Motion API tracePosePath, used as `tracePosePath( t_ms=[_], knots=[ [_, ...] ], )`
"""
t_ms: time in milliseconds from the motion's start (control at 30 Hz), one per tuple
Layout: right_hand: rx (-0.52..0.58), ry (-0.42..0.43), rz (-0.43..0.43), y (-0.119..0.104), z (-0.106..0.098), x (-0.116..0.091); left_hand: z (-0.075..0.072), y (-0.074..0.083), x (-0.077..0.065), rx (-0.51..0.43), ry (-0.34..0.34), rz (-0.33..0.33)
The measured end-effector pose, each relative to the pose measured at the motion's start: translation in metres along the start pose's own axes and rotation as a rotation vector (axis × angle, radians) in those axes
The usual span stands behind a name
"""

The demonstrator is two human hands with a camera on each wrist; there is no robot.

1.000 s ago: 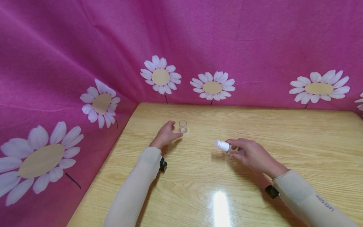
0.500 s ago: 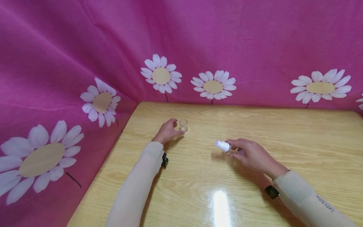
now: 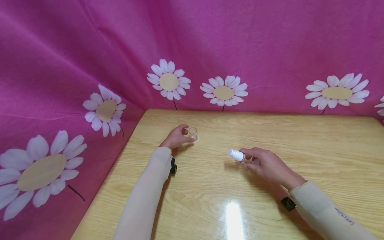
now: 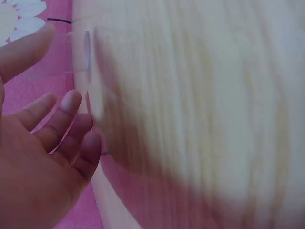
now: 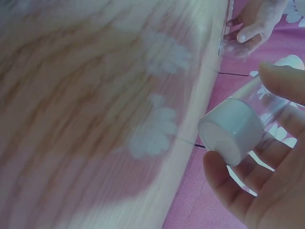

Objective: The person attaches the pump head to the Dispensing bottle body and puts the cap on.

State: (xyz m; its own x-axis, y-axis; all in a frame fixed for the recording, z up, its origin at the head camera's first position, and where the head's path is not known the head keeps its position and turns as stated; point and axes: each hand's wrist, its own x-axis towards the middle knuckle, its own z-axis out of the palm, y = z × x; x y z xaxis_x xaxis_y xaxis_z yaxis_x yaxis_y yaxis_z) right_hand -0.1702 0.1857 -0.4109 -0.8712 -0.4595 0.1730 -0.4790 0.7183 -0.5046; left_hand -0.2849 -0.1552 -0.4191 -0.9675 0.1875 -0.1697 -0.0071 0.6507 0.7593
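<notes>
In the head view, a small clear cup stands toward the back left of the wooden table. Beside it is my left hand, its thumb and fingers spread at the cup's near and left sides. The left wrist view shows the clear cup between the thumb and the other fingertips, with a gap below it. My right hand holds a small white-topped bottle over the table, its narrower top tilted to the left. From the right wrist, the bottle's white base and clear body show.
The pale wooden table carries a bright light reflection near its front. A magenta cloth printed with white daisies hangs along the back and left edges. Black wrist cameras sit at both cuffs.
My left hand has moved slightly right and away from me, bringing its thumb and fingers closer around the cup. The right hand and bottle stay almost still.
</notes>
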Motion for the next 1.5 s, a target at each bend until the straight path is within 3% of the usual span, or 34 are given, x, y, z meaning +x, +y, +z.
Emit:
tracePosePath(
  t_ms=[300,700,1333,1500],
  knots=[
    [0.009,-0.009,0.018,0.001,-0.001,-0.002,0.006,0.006,0.001,-0.113,-0.023,-0.014],
    [-0.004,-0.006,0.018,0.001,-0.002,-0.005,0.017,0.008,0.002,0.113,0.067,0.051],
    [0.000,0.014,-0.027,0.005,0.005,-0.009,0.018,0.008,-0.001,0.102,0.086,0.032],
    [-0.020,0.023,-0.005,0.004,0.001,-0.010,0.017,0.008,0.000,0.096,0.075,0.032]
  ],
)
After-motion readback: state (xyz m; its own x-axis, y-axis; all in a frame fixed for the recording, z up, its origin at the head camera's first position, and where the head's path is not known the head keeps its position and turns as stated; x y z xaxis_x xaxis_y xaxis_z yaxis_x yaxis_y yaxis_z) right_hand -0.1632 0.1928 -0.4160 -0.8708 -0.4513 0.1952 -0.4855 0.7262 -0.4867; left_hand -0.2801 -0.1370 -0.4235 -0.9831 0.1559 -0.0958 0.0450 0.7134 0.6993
